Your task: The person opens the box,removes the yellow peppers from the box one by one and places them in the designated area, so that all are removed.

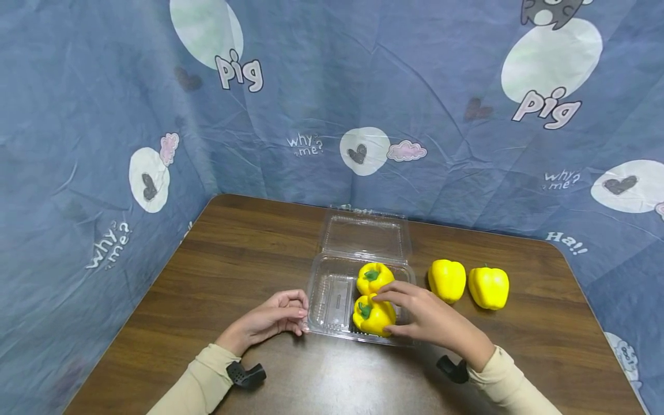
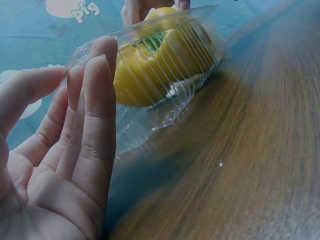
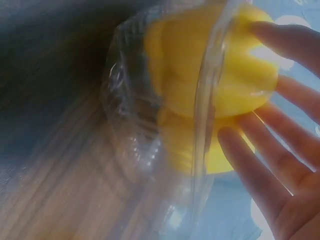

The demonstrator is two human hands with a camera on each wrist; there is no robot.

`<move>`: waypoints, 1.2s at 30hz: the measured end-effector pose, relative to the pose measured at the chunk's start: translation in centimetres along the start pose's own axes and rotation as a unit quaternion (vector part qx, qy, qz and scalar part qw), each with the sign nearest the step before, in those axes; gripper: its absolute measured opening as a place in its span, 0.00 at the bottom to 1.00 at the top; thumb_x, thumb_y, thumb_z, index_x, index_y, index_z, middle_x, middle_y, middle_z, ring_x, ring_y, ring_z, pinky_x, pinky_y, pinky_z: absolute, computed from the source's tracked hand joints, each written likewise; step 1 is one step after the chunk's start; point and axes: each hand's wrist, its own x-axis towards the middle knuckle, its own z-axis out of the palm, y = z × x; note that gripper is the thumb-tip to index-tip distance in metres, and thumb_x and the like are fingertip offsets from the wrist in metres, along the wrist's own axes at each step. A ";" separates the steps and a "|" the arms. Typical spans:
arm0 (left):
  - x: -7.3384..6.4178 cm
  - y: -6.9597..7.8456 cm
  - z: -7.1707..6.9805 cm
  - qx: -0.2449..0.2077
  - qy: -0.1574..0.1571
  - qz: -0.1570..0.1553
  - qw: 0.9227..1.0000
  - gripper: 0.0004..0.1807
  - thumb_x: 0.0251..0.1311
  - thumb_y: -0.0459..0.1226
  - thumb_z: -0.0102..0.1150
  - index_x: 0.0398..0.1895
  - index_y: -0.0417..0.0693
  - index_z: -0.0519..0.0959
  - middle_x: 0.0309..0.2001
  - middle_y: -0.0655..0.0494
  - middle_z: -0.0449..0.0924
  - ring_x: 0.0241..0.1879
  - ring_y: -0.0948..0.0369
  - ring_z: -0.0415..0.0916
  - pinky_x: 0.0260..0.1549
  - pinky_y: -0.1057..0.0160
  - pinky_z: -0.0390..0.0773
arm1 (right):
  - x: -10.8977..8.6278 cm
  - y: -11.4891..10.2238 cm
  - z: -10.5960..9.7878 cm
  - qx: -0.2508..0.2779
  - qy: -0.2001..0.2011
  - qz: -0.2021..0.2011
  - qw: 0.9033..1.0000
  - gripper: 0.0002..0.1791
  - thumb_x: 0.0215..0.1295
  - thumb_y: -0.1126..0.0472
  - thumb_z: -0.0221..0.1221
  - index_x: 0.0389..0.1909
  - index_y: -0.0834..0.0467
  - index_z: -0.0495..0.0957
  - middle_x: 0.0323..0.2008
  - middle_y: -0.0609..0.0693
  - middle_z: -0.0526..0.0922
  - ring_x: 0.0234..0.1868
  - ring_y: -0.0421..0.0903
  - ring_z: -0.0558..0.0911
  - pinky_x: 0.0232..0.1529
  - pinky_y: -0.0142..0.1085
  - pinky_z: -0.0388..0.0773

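A clear plastic container [image 1: 332, 300] lies open on the table, its hinged lid [image 1: 365, 236] folded back toward the wall. Two yellow bell peppers with green stems sit in its right half: a rear pepper [image 1: 373, 275] and a front pepper [image 1: 372, 318]. My left hand [image 1: 275, 317] pinches the container's front left corner, thumb and fingertips on its rim [image 2: 80, 52]. My right hand [image 1: 422, 314] holds the front pepper, with the thumb on its near side and the fingers over its far side. Through the clear wall, the right wrist view shows both peppers.
Right of the container stand two more yellow bell peppers, one nearer [image 1: 447, 280] and one farther right [image 1: 489, 287]. The brown wooden table [image 1: 249, 248] meets a blue printed cloth [image 1: 290, 104] hanging at its back and left.
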 end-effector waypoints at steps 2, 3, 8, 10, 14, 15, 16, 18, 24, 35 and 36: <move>0.0 0.1 0.1 0.001 0.001 0.000 1.000 0.07 0.73 0.27 0.48 0.46 0.46 0.73 0.36 0.58 0.82 0.38 0.62 0.88 0.38 0.68 0.87 | 0.3 -0.1 0.2 -0.007 -0.003 -0.010 1.000 0.31 0.53 0.54 0.78 0.60 0.52 0.81 0.59 0.44 0.82 0.58 0.43 0.83 0.56 0.39 0.85; 0.0 0.1 0.1 0.001 0.000 0.000 1.000 0.07 0.73 0.27 0.48 0.46 0.46 0.73 0.36 0.58 0.82 0.38 0.62 0.88 0.38 0.68 0.87 | 0.4 -0.2 0.2 -0.013 -0.006 -0.016 1.000 0.32 0.53 0.54 0.78 0.60 0.52 0.81 0.59 0.45 0.81 0.58 0.44 0.83 0.57 0.39 0.85; 0.0 0.1 0.1 0.000 -0.002 0.001 1.000 0.08 0.73 0.27 0.47 0.45 0.47 0.73 0.36 0.58 0.83 0.38 0.62 0.88 0.38 0.68 0.87 | 1.2 -0.5 0.5 -0.035 -0.035 -0.035 0.998 0.33 0.54 0.54 0.77 0.62 0.51 0.80 0.61 0.47 0.80 0.60 0.45 0.82 0.58 0.41 0.85; 0.0 0.1 0.1 -0.001 -0.001 -0.001 1.000 0.08 0.73 0.27 0.47 0.45 0.47 0.73 0.36 0.58 0.82 0.37 0.62 0.87 0.38 0.68 0.87 | 1.5 -0.5 0.5 -0.043 -0.045 -0.037 0.997 0.34 0.54 0.54 0.78 0.63 0.50 0.79 0.61 0.48 0.80 0.60 0.45 0.81 0.57 0.41 0.85; 0.0 0.2 0.1 -0.004 -0.001 0.001 1.000 0.08 0.73 0.27 0.47 0.45 0.47 0.73 0.36 0.58 0.82 0.37 0.63 0.87 0.37 0.68 0.87 | 2.0 -0.7 0.4 -0.055 -0.067 -0.032 0.996 0.37 0.52 0.53 0.78 0.65 0.48 0.78 0.62 0.47 0.79 0.60 0.45 0.80 0.56 0.41 0.85; 0.1 0.2 0.1 -0.004 -0.002 0.001 1.000 0.08 0.73 0.27 0.47 0.45 0.47 0.73 0.36 0.59 0.83 0.37 0.63 0.88 0.37 0.68 0.87 | 2.1 -0.8 0.3 -0.059 -0.073 -0.030 0.995 0.38 0.52 0.53 0.78 0.65 0.47 0.77 0.62 0.47 0.79 0.60 0.44 0.80 0.55 0.41 0.85; 0.1 0.2 0.1 -0.005 -0.003 0.002 1.000 0.08 0.73 0.27 0.47 0.45 0.47 0.73 0.36 0.58 0.83 0.37 0.62 0.88 0.37 0.68 0.87 | 2.2 -0.8 0.3 -0.063 -0.077 -0.029 0.995 0.38 0.51 0.53 0.78 0.66 0.47 0.77 0.62 0.46 0.78 0.60 0.44 0.79 0.54 0.41 0.85; 0.1 0.1 0.2 -0.005 -0.005 0.003 1.000 0.08 0.73 0.27 0.47 0.45 0.47 0.73 0.36 0.58 0.83 0.38 0.63 0.88 0.37 0.69 0.87 | 2.3 -0.9 0.3 -0.069 -0.086 -0.026 0.994 0.39 0.51 0.53 0.79 0.66 0.46 0.77 0.62 0.46 0.78 0.60 0.44 0.79 0.53 0.40 0.86; 0.1 0.1 0.1 -0.005 -0.006 0.003 1.000 0.07 0.73 0.27 0.47 0.45 0.47 0.73 0.36 0.58 0.83 0.38 0.63 0.88 0.38 0.69 0.87 | 2.3 -0.9 0.3 -0.090 -0.091 -0.037 0.991 0.42 0.49 0.54 0.80 0.68 0.46 0.76 0.63 0.48 0.77 0.58 0.43 0.78 0.50 0.38 0.85; 0.0 0.2 0.2 -0.003 -0.007 0.000 1.000 0.08 0.73 0.27 0.47 0.46 0.48 0.73 0.37 0.59 0.84 0.39 0.62 0.88 0.39 0.68 0.87 | 2.1 -0.6 0.4 -0.080 -0.080 -0.047 0.992 0.42 0.49 0.54 0.80 0.68 0.46 0.75 0.63 0.48 0.77 0.57 0.43 0.78 0.52 0.39 0.86; 0.0 0.2 0.2 -0.003 -0.007 0.000 1.000 0.08 0.73 0.27 0.47 0.46 0.48 0.73 0.37 0.59 0.83 0.39 0.62 0.88 0.39 0.68 0.87 | 2.1 -0.6 0.4 -0.077 -0.081 -0.045 0.993 0.42 0.49 0.55 0.79 0.68 0.46 0.75 0.63 0.48 0.77 0.57 0.43 0.78 0.52 0.39 0.86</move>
